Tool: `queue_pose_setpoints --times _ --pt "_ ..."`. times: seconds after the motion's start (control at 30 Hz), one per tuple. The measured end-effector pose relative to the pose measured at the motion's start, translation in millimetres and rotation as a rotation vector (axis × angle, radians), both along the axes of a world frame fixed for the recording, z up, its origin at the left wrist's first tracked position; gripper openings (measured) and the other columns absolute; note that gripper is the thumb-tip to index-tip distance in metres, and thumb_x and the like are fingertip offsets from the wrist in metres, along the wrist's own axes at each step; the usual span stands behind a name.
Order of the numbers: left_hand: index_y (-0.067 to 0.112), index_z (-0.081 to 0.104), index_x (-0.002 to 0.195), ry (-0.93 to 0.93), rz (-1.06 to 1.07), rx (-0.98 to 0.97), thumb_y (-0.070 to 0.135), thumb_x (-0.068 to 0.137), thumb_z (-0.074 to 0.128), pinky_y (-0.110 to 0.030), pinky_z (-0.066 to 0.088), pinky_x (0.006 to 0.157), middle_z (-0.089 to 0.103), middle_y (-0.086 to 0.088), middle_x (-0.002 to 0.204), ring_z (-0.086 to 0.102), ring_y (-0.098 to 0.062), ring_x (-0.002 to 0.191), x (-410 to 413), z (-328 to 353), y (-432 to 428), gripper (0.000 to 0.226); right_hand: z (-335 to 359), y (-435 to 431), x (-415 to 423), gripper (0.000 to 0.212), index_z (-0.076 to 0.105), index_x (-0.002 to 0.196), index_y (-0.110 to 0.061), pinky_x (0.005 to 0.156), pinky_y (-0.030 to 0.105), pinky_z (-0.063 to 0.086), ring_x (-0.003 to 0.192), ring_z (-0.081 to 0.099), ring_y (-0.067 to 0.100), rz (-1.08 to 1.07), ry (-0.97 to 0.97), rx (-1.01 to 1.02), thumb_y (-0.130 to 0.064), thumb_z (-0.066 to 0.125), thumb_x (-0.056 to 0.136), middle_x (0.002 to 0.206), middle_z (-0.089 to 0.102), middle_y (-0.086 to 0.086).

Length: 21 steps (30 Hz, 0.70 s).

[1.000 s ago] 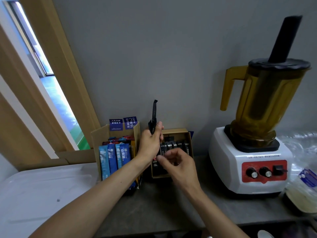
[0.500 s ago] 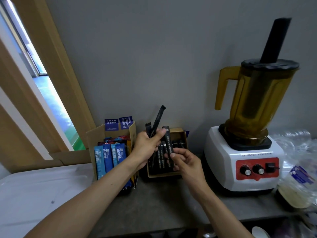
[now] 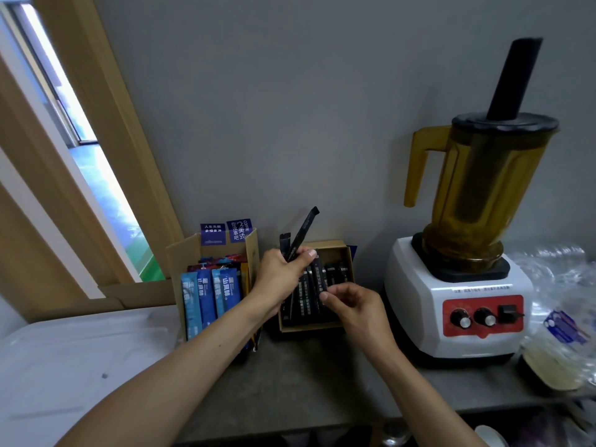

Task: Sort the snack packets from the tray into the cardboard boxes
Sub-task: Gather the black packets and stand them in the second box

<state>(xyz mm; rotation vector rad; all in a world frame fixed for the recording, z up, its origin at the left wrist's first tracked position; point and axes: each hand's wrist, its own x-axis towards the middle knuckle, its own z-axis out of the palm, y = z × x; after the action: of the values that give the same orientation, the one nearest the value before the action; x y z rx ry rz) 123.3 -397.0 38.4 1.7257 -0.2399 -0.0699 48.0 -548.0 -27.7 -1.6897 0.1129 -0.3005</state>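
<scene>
above box (image 3: 326, 244) edge, left hand (image 3: 278, 275), packets (image 3: 300, 234)

- A plain grey wall (image 3: 290, 108) stood behind everything, evenly lit.
- At the left, a slanting wooden frame (image 3: 106, 124) bordered a narrow window (image 3: 96, 175) bright with daylight.
- A grey bench (image 3: 306, 382) ran along the wall.
- A blender (image 3: 458, 301) stood at the right.

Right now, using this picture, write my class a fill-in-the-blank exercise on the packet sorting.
The left hand grips a bunch of packets coloured ____.
The blue packets stand in the box on the ____.
The blender has ____ round knobs.
Missing words: black, left, two.
</scene>
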Motion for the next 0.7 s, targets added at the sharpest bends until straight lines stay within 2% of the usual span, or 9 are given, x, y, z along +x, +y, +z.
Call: queue_pose_setpoints --times 0.07,0.17,0.3,0.4,0.5,0.57,0.63,0.7 --pt "0.014 0.072 0.103 0.015 -0.01 0.019 0.024 0.098 0.067 -0.016 0.049 0.052 0.066 0.008 0.065 0.061 0.001 0.055 -2 -3 0 0.013 -1 -1 4 0.003 0.076 0.093 -0.026 0.075 0.026 0.061 0.085 0.074 0.006 -0.005 0.001 -0.091 -0.028 0.077 0.091 0.089 0.078 -0.006" --pt "0.017 0.073 0.097 0.025 -0.015 0.047 0.027 0.097 0.068 -0.029 0.054 0.061 0.065 0.001 0.07 0.061 -0.011 0.063 -1 -7 1 0.01 -2 4 11 0.006 0.074 0.097 -0.025 0.07 0.019 0.056 0.081 0.071 0.004 -0.007 -0.037 -0.117 -0.022 0.076 0.092 0.088 0.076 -0.004" --pt "0.013 0.071 0.104 0.098 -0.027 0.027 0.026 0.099 0.066 -0.026 0.041 0.054 0.052 0.007 0.057 0.046 -0.009 0.053 4 -9 5 0.014 -5 10 19 0.007 0.072 0.101 -0.025 0.07 0.018 0.055 0.082 0.07 0.004 0.03 -0.023 -0.154 -0.025 0.073 0.095 0.09 0.074 -0.004" --pt "0.017 0.073 0.102 0.1 -0.014 0.024 0.027 0.098 0.068 -0.026 0.048 0.058 0.067 -0.002 0.071 0.061 -0.013 0.064 5 -13 8 0.011 -10 10 25 0.004 0.071 0.1 -0.025 0.071 0.02 0.057 0.082 0.07 0.003 0.03 -0.02 -0.205 -0.024 0.07 0.096 0.089 0.074 -0.004" --pt "0.021 0.074 0.101 0.079 0.046 -0.007 0.031 0.098 0.068 -0.023 0.047 0.055 0.065 0.006 0.069 0.058 -0.009 0.063 9 -16 8 0.012 -19 9 31 0.005 0.07 0.1 -0.03 0.079 0.026 0.061 0.089 0.07 0.002 -0.044 0.045 -0.311 -0.025 0.068 0.097 0.095 0.073 -0.01" --pt "0.014 0.068 0.108 0.111 0.082 -0.052 0.04 0.096 0.067 -0.024 0.046 0.057 0.061 0.005 0.067 0.055 -0.008 0.061 11 -16 7 0.028 -25 9 33 0.008 0.069 0.104 -0.031 0.083 0.031 0.062 0.094 0.069 0.003 -0.096 0.075 -0.443 -0.027 0.068 0.097 0.101 0.072 -0.012" --pt "0.002 0.057 0.104 0.141 0.09 -0.102 0.051 0.092 0.067 -0.024 0.04 0.054 0.05 0.005 0.06 0.045 -0.007 0.053 13 -16 6 0.052 -29 11 36 0.014 0.069 0.108 -0.032 0.084 0.032 0.061 0.096 0.068 0.004 -0.121 0.069 -0.516 -0.026 0.07 0.096 0.102 0.072 -0.012" --pt "0.004 0.054 0.104 0.129 0.088 -0.149 0.058 0.088 0.065 -0.022 0.039 0.053 0.048 0.004 0.064 0.044 -0.005 0.053 13 -16 5 0.057 -32 14 40 0.014 0.069 0.106 -0.034 0.083 0.033 0.062 0.095 0.069 0.004 -0.131 0.067 -0.523 -0.026 0.072 0.094 0.101 0.072 -0.012"
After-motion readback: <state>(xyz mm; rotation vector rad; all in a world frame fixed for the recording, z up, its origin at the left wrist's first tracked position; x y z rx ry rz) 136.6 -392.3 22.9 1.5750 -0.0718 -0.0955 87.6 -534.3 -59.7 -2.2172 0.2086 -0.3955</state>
